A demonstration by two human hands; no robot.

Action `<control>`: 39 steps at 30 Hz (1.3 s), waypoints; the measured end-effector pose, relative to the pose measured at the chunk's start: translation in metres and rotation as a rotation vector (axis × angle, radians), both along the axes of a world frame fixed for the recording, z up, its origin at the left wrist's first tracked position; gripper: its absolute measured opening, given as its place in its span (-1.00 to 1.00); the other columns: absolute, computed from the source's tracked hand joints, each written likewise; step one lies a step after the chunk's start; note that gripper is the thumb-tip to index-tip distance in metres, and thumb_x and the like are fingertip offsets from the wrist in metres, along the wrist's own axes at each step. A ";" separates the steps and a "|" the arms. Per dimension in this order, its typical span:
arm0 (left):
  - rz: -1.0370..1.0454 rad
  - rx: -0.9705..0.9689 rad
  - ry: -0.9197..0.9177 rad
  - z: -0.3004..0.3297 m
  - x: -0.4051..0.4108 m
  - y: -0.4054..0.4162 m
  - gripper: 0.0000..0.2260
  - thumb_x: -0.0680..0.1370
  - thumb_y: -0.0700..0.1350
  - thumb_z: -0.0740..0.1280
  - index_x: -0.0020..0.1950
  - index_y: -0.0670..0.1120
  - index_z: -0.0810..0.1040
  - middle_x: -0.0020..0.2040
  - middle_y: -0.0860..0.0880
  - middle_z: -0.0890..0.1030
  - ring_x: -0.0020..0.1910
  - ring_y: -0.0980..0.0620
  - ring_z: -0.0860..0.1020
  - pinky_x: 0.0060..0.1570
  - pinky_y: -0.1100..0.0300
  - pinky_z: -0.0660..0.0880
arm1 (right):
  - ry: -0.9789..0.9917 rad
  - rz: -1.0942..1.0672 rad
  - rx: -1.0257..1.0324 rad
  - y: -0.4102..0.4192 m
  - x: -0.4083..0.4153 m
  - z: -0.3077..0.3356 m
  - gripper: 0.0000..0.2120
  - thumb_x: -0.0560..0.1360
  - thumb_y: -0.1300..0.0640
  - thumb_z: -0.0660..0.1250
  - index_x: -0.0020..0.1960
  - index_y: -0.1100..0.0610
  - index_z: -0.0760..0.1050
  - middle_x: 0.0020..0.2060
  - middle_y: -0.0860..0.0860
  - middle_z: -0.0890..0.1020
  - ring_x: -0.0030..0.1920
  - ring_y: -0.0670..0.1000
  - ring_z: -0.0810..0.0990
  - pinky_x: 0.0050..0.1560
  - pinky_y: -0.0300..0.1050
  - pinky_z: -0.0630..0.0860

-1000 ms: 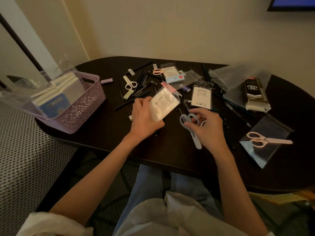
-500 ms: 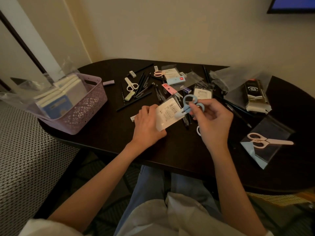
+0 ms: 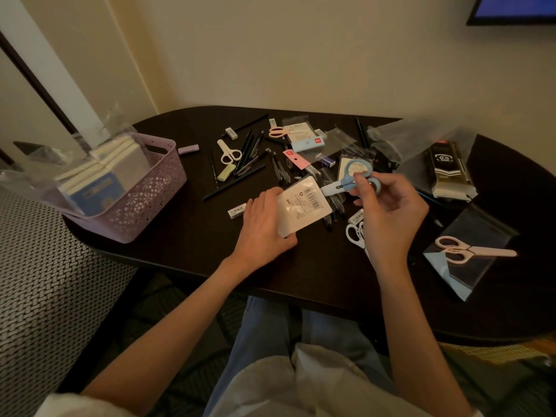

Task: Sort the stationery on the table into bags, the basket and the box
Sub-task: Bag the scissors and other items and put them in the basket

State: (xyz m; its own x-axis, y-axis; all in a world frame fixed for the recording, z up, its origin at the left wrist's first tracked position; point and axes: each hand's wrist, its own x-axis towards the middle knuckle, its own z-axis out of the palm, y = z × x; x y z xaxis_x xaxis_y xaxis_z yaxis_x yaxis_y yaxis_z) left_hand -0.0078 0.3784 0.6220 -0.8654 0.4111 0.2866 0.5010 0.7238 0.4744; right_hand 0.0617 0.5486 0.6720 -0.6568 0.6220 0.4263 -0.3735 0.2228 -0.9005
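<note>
The right hand (image 3: 388,218) pinches a small pair of blue-handled scissors (image 3: 350,182) by the finger loops, above the middle of the dark oval counter (image 3: 186,233). The scissors lie nearly level, their long axis running left to right, with the capped white tip pointing left toward a flat white plastic pouch with a barcode (image 3: 302,204). The left hand (image 3: 264,230) grips that pouch by its lower left edge, tilting it over the counter. The tip of the scissors sits just beside the upper right corner of the pouch. A lilac perforated plastic basket (image 3: 150,191) holding notebooks stands at the left end of the counter.
</note>
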 end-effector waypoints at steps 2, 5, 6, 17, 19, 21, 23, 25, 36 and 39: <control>-0.025 0.010 -0.003 0.001 0.001 0.001 -0.25 0.36 -0.04 0.52 0.43 -0.14 0.22 0.33 -0.07 0.36 0.29 -0.02 0.34 0.36 -0.13 0.30 | -0.007 0.014 -0.012 -0.001 -0.001 0.001 -0.91 0.52 0.26 0.36 0.03 0.21 0.56 -0.09 0.00 0.67 -0.11 -0.07 0.69 -0.14 -0.29 0.59; -0.054 0.028 -0.013 0.004 0.003 0.002 -0.26 0.38 -0.05 0.52 0.43 -0.14 0.21 0.33 -0.07 0.35 0.30 -0.01 0.33 0.36 -0.10 0.31 | -0.036 0.023 -0.044 -0.001 -0.004 0.000 -0.91 0.55 0.24 0.33 0.04 0.20 0.56 -0.10 0.00 0.67 -0.13 -0.05 0.69 -0.17 -0.29 0.59; -0.061 0.032 -0.021 0.004 0.004 0.002 -0.26 0.38 -0.05 0.52 0.43 -0.14 0.20 0.34 -0.07 0.35 0.31 -0.01 0.32 0.37 -0.09 0.30 | -0.049 0.023 -0.052 0.000 -0.005 0.000 -0.91 0.55 0.23 0.33 0.04 0.20 0.56 -0.10 0.02 0.67 -0.13 -0.05 0.69 -0.18 -0.28 0.59; -0.109 0.088 -0.044 0.009 0.009 0.007 -0.25 0.39 -0.04 0.51 0.45 -0.13 0.17 0.35 -0.04 0.34 0.31 0.06 0.28 0.38 -0.08 0.29 | -0.194 -0.019 0.031 -0.008 -0.016 0.003 -0.94 0.50 0.14 0.40 -0.05 0.01 0.61 -0.07 -0.10 0.63 0.02 -0.15 0.60 -0.05 -0.28 0.53; -0.111 0.111 -0.039 0.010 0.009 0.010 -0.24 0.39 -0.03 0.51 0.44 -0.12 0.17 0.33 -0.03 0.36 0.29 0.06 0.32 0.33 -0.01 0.36 | -0.239 -0.076 0.140 -0.009 -0.018 0.000 -0.90 0.47 0.08 0.43 -0.02 0.00 0.63 0.05 -0.09 0.54 0.17 -0.06 0.47 0.02 -0.30 0.43; -0.112 0.134 -0.043 0.011 0.009 0.011 -0.25 0.38 -0.03 0.52 0.43 -0.11 0.18 0.28 -0.01 0.39 0.26 0.06 0.37 0.27 0.02 0.41 | -0.280 -0.091 0.193 -0.009 -0.019 -0.001 -0.86 0.45 0.06 0.45 0.01 0.03 0.64 0.11 -0.12 0.42 0.22 -0.09 0.36 -0.02 -0.45 0.32; -0.116 0.147 -0.039 0.010 0.010 0.013 -0.26 0.38 -0.03 0.52 0.42 -0.10 0.18 0.24 0.00 0.40 0.22 0.08 0.39 0.22 0.02 0.45 | -0.294 -0.076 0.223 -0.010 -0.020 -0.001 -0.83 0.45 0.07 0.45 0.04 0.06 0.65 0.13 -0.12 0.38 0.20 -0.12 0.32 -0.09 -0.53 0.30; -0.123 0.168 -0.036 0.010 0.011 0.015 -0.27 0.38 -0.02 0.51 0.41 -0.09 0.18 0.24 0.01 0.40 0.21 0.11 0.38 0.21 0.06 0.46 | -0.293 -0.058 0.248 -0.011 -0.020 -0.002 -0.82 0.47 0.08 0.43 0.06 0.09 0.65 0.14 -0.09 0.39 0.20 -0.11 0.32 -0.08 -0.58 0.29; -0.124 0.278 -0.127 0.005 0.012 0.021 -0.28 0.43 -0.02 0.50 0.42 -0.08 0.13 0.28 0.14 0.29 0.22 0.29 0.27 0.09 0.46 0.38 | -0.189 0.062 0.277 -0.009 -0.017 -0.001 -0.86 0.54 0.13 0.34 0.03 0.12 0.65 0.15 -0.03 0.47 0.09 -0.31 0.42 -0.03 -0.53 0.35; -0.101 0.307 -0.150 0.002 0.011 0.026 -0.28 0.41 -0.01 0.51 0.40 -0.09 0.14 0.33 0.02 0.36 0.27 0.15 0.35 0.16 0.23 0.48 | -0.103 0.033 0.214 -0.005 -0.015 0.001 -0.74 0.47 0.15 0.43 0.14 0.03 0.50 0.14 -0.02 0.49 0.10 -0.18 0.52 -0.02 -0.36 0.49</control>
